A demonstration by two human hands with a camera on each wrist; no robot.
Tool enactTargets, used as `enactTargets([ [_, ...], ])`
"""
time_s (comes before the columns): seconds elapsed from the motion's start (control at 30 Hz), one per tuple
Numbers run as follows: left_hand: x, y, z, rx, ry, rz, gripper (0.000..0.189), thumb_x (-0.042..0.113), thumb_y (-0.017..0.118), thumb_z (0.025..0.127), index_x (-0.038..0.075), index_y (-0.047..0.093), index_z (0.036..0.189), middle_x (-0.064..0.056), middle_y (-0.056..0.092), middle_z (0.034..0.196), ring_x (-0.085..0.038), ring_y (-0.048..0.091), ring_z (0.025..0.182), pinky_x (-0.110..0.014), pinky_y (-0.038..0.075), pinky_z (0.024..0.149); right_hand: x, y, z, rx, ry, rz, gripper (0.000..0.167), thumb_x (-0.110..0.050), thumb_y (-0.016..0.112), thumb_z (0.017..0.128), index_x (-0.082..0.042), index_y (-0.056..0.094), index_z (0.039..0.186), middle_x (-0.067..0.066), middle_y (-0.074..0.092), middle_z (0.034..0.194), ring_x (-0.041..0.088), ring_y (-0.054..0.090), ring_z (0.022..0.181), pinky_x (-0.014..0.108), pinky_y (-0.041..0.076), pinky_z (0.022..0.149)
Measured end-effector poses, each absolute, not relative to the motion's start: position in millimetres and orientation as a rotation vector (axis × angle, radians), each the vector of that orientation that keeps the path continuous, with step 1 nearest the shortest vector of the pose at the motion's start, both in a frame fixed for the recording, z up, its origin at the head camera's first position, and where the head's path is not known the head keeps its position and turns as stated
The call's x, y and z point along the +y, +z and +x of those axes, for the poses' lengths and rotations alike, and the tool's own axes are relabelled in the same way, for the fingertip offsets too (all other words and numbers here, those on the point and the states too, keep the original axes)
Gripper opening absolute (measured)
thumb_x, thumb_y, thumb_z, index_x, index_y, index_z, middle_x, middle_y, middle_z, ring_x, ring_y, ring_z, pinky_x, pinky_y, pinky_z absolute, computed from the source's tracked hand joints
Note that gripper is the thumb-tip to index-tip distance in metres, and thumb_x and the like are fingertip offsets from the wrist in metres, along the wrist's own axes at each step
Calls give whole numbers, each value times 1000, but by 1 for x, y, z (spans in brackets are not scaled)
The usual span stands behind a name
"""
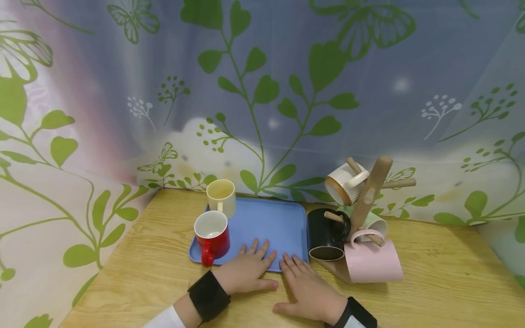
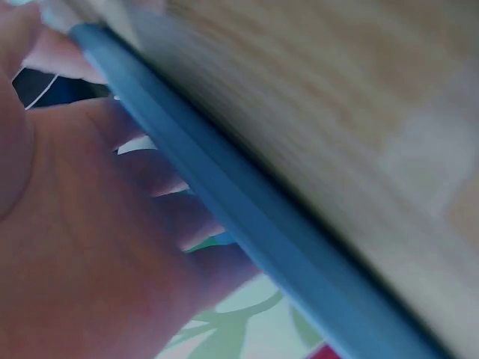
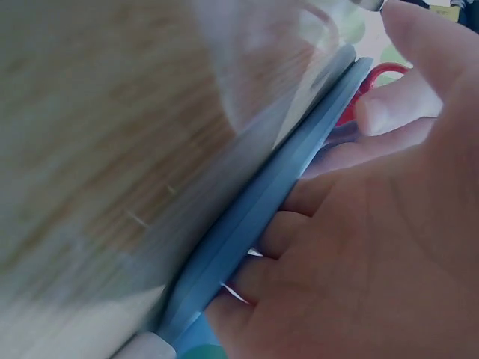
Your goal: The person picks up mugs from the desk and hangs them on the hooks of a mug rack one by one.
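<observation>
A blue tray (image 1: 268, 223) on the desk (image 1: 447, 264) is touched near six o'clock by the straight fingers of the left hand (image 1: 243, 274) and right hand (image 1: 309, 291); likely light and stiff, it is best gripped at three and nine.

wood-grain table (image 1: 447, 273), on it 1 blue tray (image 1: 270, 223), 1 wooden stand (image 1: 368, 197)

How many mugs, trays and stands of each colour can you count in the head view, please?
Yellow mug: 1
Red mug: 1
White-and-tan mug: 1
Black mug: 1
Pale green mug: 1
Pink mug: 1
Blue tray: 1
Wooden stand: 1
Total: 8
</observation>
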State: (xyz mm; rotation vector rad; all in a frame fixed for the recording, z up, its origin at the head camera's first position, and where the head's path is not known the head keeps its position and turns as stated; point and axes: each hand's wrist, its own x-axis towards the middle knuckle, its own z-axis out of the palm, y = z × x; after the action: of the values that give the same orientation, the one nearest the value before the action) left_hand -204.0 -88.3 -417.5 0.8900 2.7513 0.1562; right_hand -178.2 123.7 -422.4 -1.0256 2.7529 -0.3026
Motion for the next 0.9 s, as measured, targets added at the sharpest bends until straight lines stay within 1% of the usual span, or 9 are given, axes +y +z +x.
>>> enactTargets([
  [0.17,-108,-410,-194,2723,337,1074,54,50,52,96,19,54,140,-2,52,148,-24,49,139,-44,43,113,122,-424,-174,2763,-273,-1024,98,-69,56,84,0,33,150,21,30,159,41,31,147,56,34,115],
  [0.23,-118,-400,-190,2762,444,1130,41,42,58,96,21,63,131,3,65,134,-15,61,125,-35,51,103,122,-424,-173,2769,-253,-1019,98,-70,56,84,0,33,150,20,30,159,41,31,146,56,35,115],
  [0.3,-130,-385,-186,2879,538,1108,27,37,63,93,22,71,115,8,73,112,-6,68,104,-26,56,89,122,-424,-173,2785,-243,-1020,98,-70,56,84,0,34,150,21,31,158,41,32,146,55,36,114],
  [0.37,-144,-371,-184,3038,614,998,13,35,69,89,22,73,91,11,71,85,-1,64,77,-19,53,68,122,-423,-173,2797,-239,-1021,98,-70,56,84,0,35,149,21,31,158,41,33,146,55,36,115],
  [0.4,-152,-364,-182,3102,646,904,14,34,71,88,22,70,80,12,66,73,0,59,67,-17,48,61,122,-423,-173,2801,-245,-1023,98,-70,57,84,0,35,149,21,32,158,41,33,146,55,36,114],
  [0.5,-173,-350,-179,3191,668,513,38,38,73,84,20,52,58,12,43,53,-3,40,52,-17,30,49,122,-422,-174,2798,-258,-1026,98,-69,57,84,0,35,149,22,31,158,41,33,145,55,36,114],
  [0.57,-184,-348,-178,3187,609,313,47,42,73,84,19,46,53,10,35,49,-6,35,48,-19,23,47,123,-421,-174,2789,-261,-1017,98,-69,57,84,0,34,149,22,30,158,41,32,146,56,35,115],
  [0.67,-193,-355,-177,3171,509,132,51,49,74,81,19,45,52,9,33,48,-10,35,47,-23,20,47,125,-421,-174,2782,-259,-1005,98,-69,57,84,-1,33,150,22,29,159,41,31,146,56,35,115],
  [0.9,-192,-372,-176,3145,513,18,44,49,74,80,18,53,57,5,46,49,-14,42,48,-25,28,46,123,-423,-175,2785,-268,-1013,97,-69,56,84,-1,34,150,21,30,159,40,32,146,56,35,115],
])
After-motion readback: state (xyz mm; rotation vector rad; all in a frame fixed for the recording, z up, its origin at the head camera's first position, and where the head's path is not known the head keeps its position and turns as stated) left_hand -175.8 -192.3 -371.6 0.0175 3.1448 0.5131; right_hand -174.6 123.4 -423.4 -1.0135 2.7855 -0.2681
